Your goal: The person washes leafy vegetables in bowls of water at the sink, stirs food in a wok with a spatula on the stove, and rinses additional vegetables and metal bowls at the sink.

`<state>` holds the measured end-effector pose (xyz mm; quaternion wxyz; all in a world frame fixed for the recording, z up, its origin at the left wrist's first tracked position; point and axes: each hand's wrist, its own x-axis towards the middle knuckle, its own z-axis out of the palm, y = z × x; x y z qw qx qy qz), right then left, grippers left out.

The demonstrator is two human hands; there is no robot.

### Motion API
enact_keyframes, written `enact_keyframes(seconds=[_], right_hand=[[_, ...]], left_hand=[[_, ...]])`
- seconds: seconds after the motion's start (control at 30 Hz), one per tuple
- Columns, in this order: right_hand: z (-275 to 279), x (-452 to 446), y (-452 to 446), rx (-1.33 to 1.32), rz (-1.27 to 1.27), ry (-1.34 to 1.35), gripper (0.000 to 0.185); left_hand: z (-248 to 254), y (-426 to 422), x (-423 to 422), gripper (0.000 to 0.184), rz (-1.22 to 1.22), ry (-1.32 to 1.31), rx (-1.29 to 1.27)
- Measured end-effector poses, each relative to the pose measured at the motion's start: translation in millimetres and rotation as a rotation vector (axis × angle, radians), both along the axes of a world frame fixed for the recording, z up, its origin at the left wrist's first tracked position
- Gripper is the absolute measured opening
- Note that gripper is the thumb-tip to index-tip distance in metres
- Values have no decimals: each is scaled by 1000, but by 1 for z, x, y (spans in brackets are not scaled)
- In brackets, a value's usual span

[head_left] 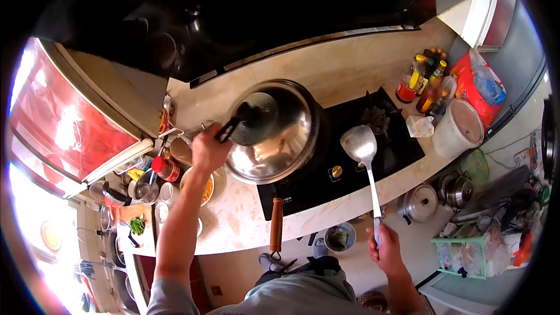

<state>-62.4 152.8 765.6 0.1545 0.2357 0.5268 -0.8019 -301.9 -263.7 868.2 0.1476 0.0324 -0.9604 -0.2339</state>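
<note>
My left hand (210, 149) is closed on the black handle of a shiny domed pot lid (289, 137). The lid covers most of a dark wok (318, 114) on the stove; I cannot tell whether it rests on the rim or is slightly raised. The wok's wooden handle (276, 224) points toward me over the counter's front edge. My right hand (387, 248) grips the pale handle of a metal wok spatula (360, 144), its broad blade held up above the right part of the stove. What is in the wok is hidden by the lid.
The black gas stove (361, 178) has a burner (376, 121) at right. Sauce bottles (431, 76) and a white bucket (458, 128) stand beyond it. At left are a red-lidded jar (166, 168) and chopped greens (137, 225). A bin (340, 237) stands on the floor.
</note>
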Motion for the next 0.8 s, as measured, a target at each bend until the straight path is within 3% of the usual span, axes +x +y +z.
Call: enact_keyframes(seconds=[0.1,0.17,0.2,0.27,0.37,0.47,0.6,0.8], right_hand=[[4,-38,-6,294,86,127,29],[17,-70,-8,776,230,366,24],[28,-84,-10,947,280,475,24],[52,-112,-19,1281,394,701,23],[88,-136,-39,1508,658,717,23],[90,-159,-70,1666,922,546,26],[67,-186,-100,1660,721,734,26],[38,-222,-142,1612,613,726,27]], left_hand=[[-3,-34,42,26,-4,156,197],[-9,-58,70,21,100,104,249],[-41,-92,75,18,51,148,387],[-47,-109,107,18,209,89,432],[-65,-127,137,18,271,197,581],[-67,-143,157,19,357,123,572],[-79,-155,168,18,401,132,637],[-71,-155,174,19,400,93,654]])
